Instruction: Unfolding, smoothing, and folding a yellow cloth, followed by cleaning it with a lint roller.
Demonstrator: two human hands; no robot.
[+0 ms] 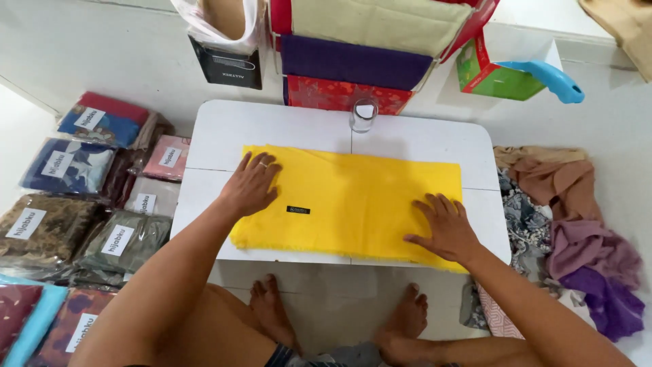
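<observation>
Head view:
- I am pressing my left hand (250,185) and right hand (445,227) flat, fingers wide, holding nothing.
- They are keeping the yellow cloth (353,200) smooth on the desk (224,129).

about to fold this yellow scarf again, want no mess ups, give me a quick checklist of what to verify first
1. Yellow scarf lies flat on the white table: ok.
2. Left hand pressed flat on the scarf's left part: ok.
3. Right hand pressed flat near the right front corner: ok.
4. Small black label facing up and visible: ok.
5. Clear glass stands off the cloth, just behind its back edge: ok, though close.
6. Front edge fully on the table: not ok, the right front corner overhangs slightly.
</observation>
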